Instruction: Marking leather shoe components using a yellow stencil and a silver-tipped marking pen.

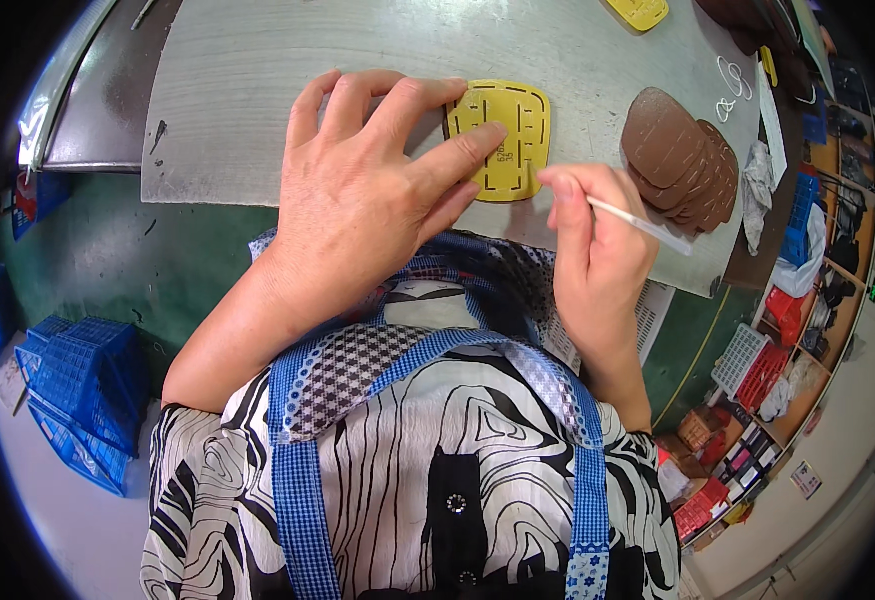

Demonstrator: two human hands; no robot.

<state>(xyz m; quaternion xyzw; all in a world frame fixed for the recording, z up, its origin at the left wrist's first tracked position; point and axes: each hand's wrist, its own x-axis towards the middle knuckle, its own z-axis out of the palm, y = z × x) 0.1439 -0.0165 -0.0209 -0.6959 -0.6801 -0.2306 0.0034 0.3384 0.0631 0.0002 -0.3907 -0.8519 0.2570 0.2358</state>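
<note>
A flat yellow template (525,112) with rounded corners and slotted lines lies on the table. A thin dark edge shows beneath its left side. My left hand (362,170) is spread, its fingertips pressing on the template's upper left and middle. Between the fingers of my right hand (602,225) is a slim white pen (647,226), whose tip is at the template's lower right edge. To the right, a fanned pile of brown rounded pieces (679,160) bears short light marks.
The grey table (227,90) ends just in front of me. Near its right side are white loops of cord (732,85) and a crumpled whitish cloth (757,195). Another yellow template (641,10) lies at the far edge. Blue crates (87,390) stand on the floor at left.
</note>
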